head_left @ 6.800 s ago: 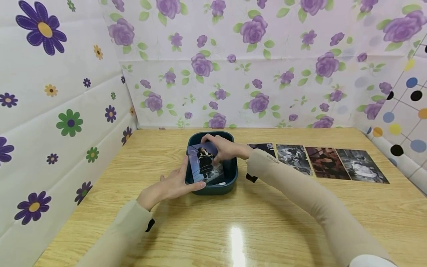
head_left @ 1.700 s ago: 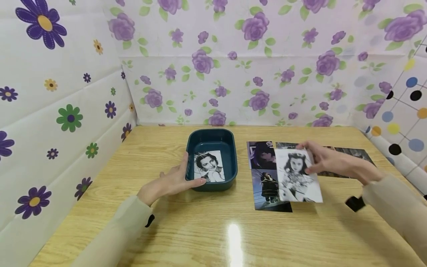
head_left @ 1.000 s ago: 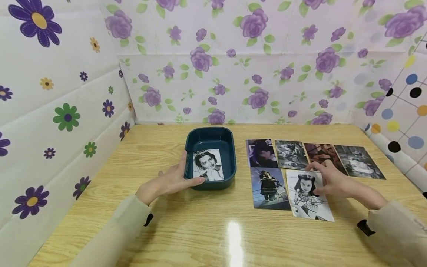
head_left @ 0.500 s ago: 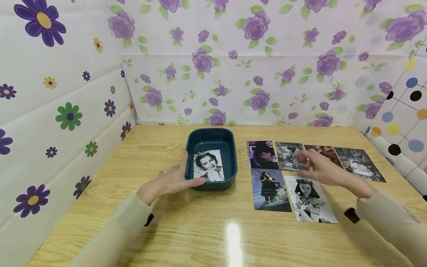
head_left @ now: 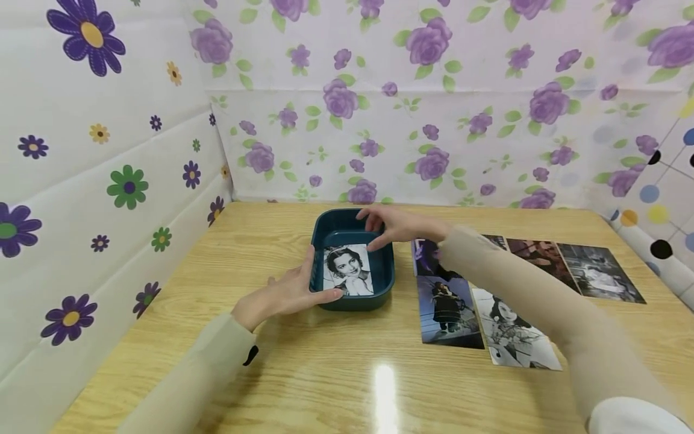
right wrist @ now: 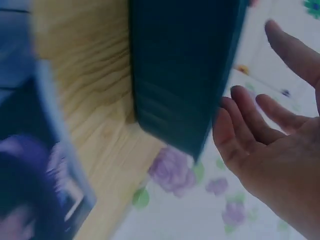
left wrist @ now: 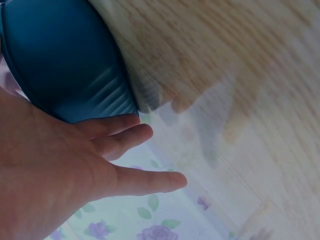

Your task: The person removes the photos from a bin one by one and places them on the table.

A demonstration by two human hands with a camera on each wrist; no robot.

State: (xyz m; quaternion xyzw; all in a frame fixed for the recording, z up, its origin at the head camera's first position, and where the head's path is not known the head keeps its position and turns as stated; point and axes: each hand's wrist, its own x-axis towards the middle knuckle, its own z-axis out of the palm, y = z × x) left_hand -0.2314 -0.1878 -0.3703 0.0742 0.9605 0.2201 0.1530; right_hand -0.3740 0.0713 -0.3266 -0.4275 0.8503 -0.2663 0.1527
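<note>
A dark teal plastic tub (head_left: pixel 382 274) stands on the wooden table, with a black-and-white portrait photo (head_left: pixel 352 271) lying inside. My left hand (head_left: pixel 287 293) rests against the tub's left side, fingers straight along the wall and thumb across the front rim. In the left wrist view, that hand's outstretched fingers (left wrist: pixel 150 181) lie beside the ribbed tub. Over the tub's right rear part reaches my right hand (head_left: pixel 398 225), holding nothing, its thumb close to the photo's upper right corner. The right wrist view has its spread fingers (right wrist: pixel 250 117) at the tub's rim.
Photos lie in two rows on the right: a blue one with a dark-clothed figure (head_left: pixel 449 310), a black-and-white one (head_left: pixel 515 337), a reddish one (head_left: pixel 542 259) and a grey one (head_left: pixel 599 271) among them. My right forearm partly covers several. Flower-printed sheets (head_left: pixel 358 120) wall the table.
The right hand took photos from the tub and laid the blue and black-and-white ones in a front row, then moved left, back over the tub. The left hand stayed at the tub.
</note>
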